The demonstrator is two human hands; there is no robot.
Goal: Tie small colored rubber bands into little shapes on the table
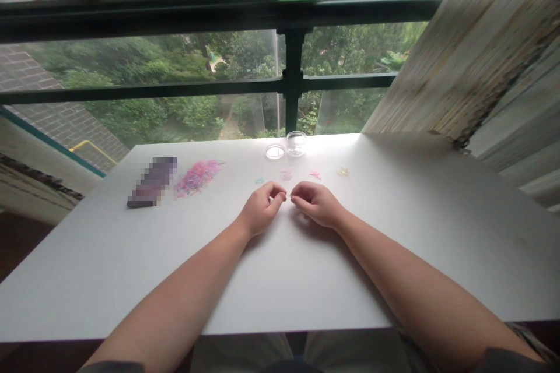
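My left hand and my right hand meet fingertip to fingertip over the middle of the white table. Thumb and forefinger are pinched on each hand, with a tiny pale thing between them, too small to name. Just beyond the fingers lie small groups of thin coloured pieces: blue-green, lilac, coral pink and pale yellow. A larger heap of mixed pink, purple and blue pieces is spread to the left of my left hand.
At the table's far edge stand a clear round container and a clear round lid or shallow dish. A dark, blurred-out flat object lies at the left. Behind are a green-framed window and a striped curtain.
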